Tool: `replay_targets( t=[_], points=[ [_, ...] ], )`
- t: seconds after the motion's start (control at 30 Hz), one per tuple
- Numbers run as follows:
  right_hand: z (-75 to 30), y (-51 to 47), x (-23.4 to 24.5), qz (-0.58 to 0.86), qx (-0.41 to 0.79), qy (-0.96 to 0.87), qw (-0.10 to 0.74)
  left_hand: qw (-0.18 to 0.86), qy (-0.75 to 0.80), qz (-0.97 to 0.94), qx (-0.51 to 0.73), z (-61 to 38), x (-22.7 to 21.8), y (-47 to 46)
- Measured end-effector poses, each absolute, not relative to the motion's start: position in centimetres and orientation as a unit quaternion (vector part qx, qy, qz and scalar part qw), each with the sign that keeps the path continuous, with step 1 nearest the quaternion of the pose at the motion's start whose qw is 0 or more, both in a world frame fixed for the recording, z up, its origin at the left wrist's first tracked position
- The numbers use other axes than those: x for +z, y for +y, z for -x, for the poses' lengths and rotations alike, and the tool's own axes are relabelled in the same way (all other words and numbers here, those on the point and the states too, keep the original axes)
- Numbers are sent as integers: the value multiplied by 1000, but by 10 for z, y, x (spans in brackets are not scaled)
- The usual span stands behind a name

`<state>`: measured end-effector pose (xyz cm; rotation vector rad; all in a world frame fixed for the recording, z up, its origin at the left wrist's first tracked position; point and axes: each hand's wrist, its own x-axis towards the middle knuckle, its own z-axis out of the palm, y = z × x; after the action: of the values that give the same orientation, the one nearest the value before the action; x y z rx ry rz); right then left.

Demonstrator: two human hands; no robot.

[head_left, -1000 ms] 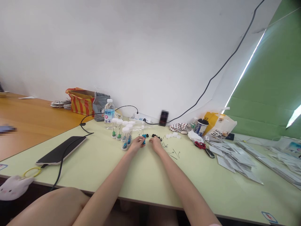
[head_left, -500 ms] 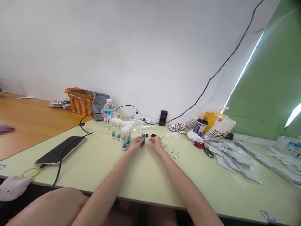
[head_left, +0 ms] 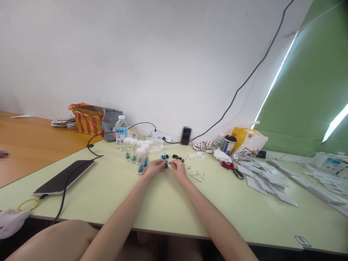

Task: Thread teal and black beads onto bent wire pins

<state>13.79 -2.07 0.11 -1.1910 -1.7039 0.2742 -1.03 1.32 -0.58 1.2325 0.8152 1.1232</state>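
My left hand [head_left: 156, 167] is closed on a small blue piece [head_left: 166, 165], whose exact kind is too small to tell. Close beside it, the fingertips of my right hand [head_left: 177, 168] are pinched together at the piece's right side; anything between them is too small to make out. More blue bits [head_left: 163, 157] and several small black round pieces [head_left: 176, 157] lie just beyond my fingers. To the left stand several clear tubes with white caps [head_left: 140, 159], holding blue or green pieces. Thin wire stems [head_left: 199, 175] are scattered right of my right hand, with white caps [head_left: 197, 155] behind them.
A water bottle [head_left: 121, 132] stands behind the tubes, and a tablet-like black device [head_left: 63, 177] with a cable lies at left. On the right are red-handled scissors [head_left: 227, 165], a dark cup [head_left: 228, 145], a plastic bag [head_left: 251, 143] and spread white papers [head_left: 268, 177]. A power strip [head_left: 159, 137] sits by the wall.
My right hand has come closer to my left, its fingertips now at the blue piece. The whole view has shifted slightly.
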Motion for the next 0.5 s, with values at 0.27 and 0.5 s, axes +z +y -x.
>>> replay_targets(
  t=[0.27, 0.5],
  points=[
    [-139, -18, -4, 500, 92, -702, 499, 613, 335, -543, 466, 12, -14, 19],
    [-139, -17, -7, 486, 77, -712, 501, 616, 334, -544, 462, 11, -10, 15]
  ],
)
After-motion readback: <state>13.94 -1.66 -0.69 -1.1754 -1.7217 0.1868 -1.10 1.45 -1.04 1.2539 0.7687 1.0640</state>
